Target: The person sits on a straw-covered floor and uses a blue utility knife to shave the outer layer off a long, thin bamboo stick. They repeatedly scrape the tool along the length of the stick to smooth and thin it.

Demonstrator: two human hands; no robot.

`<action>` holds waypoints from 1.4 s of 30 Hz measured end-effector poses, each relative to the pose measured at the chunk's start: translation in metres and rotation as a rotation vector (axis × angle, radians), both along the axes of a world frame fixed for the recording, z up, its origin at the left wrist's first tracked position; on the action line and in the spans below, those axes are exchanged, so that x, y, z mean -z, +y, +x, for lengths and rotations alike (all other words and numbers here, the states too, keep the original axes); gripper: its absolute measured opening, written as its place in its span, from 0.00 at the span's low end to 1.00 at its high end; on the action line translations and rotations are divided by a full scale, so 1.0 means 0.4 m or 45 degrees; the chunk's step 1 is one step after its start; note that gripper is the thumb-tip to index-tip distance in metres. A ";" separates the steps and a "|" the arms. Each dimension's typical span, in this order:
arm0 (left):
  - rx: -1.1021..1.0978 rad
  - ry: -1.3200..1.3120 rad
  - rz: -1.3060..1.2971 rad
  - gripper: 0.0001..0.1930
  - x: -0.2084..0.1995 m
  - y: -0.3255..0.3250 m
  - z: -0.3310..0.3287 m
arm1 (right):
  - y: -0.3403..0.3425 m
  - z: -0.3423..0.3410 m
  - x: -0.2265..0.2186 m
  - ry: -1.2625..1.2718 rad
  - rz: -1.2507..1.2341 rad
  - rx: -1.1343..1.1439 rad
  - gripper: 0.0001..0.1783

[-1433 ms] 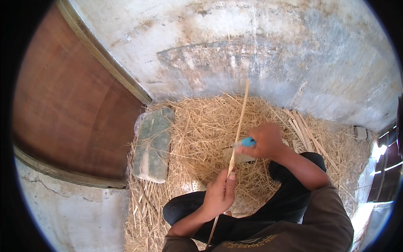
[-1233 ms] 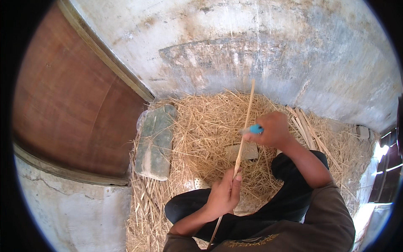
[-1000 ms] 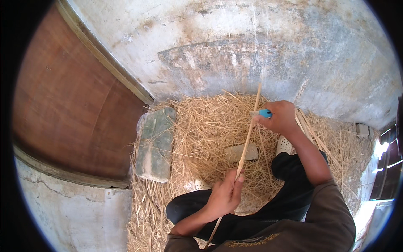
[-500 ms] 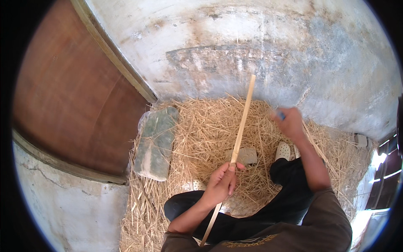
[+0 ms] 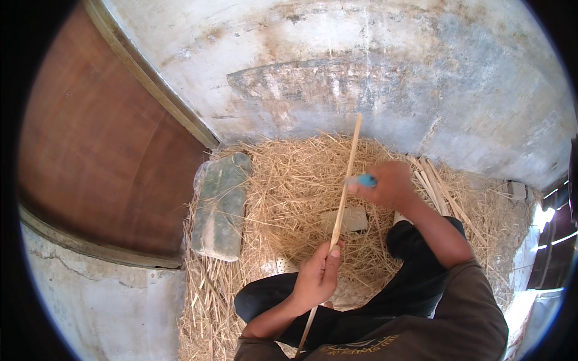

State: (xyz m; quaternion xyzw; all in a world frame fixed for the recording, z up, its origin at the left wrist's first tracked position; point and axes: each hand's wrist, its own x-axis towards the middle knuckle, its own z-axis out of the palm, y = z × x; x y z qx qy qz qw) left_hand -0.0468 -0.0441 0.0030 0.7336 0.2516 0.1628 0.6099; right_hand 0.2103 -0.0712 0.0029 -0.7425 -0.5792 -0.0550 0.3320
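A long, pale bamboo strip (image 5: 346, 186) slants upward in front of me, its top end near the wall's base. My left hand (image 5: 319, 274) is closed around its lower part, thumb lying along it, and the tail of the strip runs down past my forearm. In my right hand (image 5: 388, 185) is a small tool with a blue handle (image 5: 366, 180), held at the upper half of the strip. Motion blurs the working end of the tool, so I cannot tell whether it touches the strip.
Loose straw (image 5: 289, 198) covers the floor between my legs, with a brick-like block (image 5: 354, 220) on it. A greenish wrapped slab (image 5: 221, 204) lies to the left, beside a brown panel (image 5: 108, 144). Several pale strips (image 5: 436, 186) rest at the right. A stained wall (image 5: 361, 72) stands ahead.
My right hand has swung left and slightly down, bringing the blue-handled tool up to the strip. The strip looks narrower, turned a little in my left hand, which still holds it.
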 end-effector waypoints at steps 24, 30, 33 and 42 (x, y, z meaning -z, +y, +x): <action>0.053 0.181 0.638 0.08 -0.010 -0.006 0.003 | 0.006 0.097 0.019 -0.047 -0.093 0.354 0.36; 0.094 0.066 0.524 0.12 -0.017 -0.004 -0.002 | -0.037 0.042 0.022 -0.097 -0.117 0.136 0.40; 0.039 0.072 0.577 0.11 -0.008 -0.005 -0.005 | -0.055 -0.022 0.002 -0.041 -0.095 -0.115 0.37; 0.136 0.123 0.654 0.15 -0.004 -0.026 -0.012 | -0.032 0.190 -0.015 -0.029 -0.103 0.441 0.35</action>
